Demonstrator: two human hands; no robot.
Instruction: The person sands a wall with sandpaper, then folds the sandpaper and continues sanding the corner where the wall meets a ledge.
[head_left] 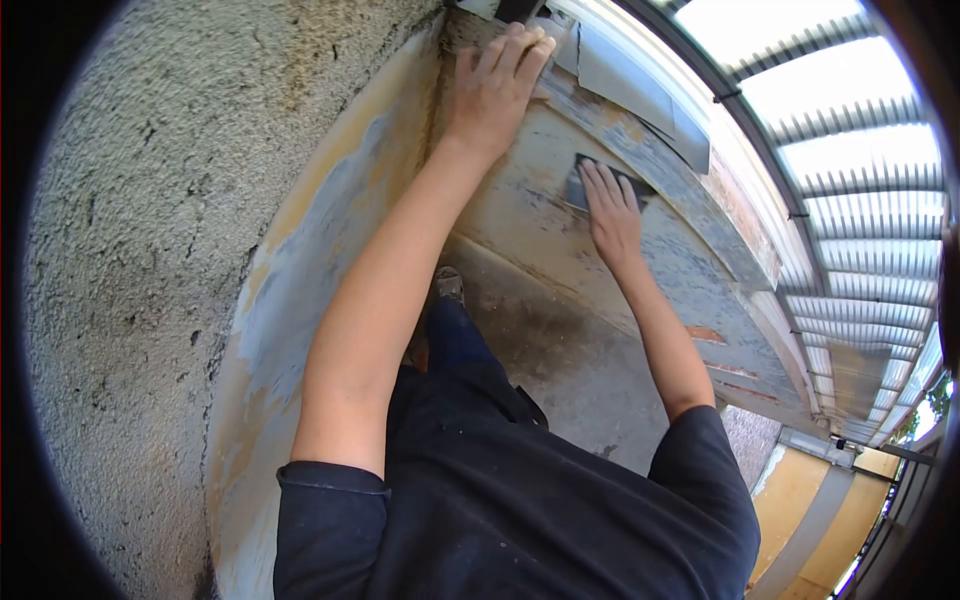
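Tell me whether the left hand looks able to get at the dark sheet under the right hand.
Likely yes, at its uncovered edges: nothing seems to stand between the left hand and the dark sheet, though the right hand covers part of it.

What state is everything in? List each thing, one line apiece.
Left hand: raised, fingers bent near the corner; grip unclear.
Right hand: fingers extended over the dark sheet.
Dark sheet: against the panel, partly covered.
Panel: patchy, worn-looking.
Smooth wall area: patchy, grey and yellowish.
Rough wall area: pitted.
Floor: darkly stained.
Roof panels: bright, light showing through.
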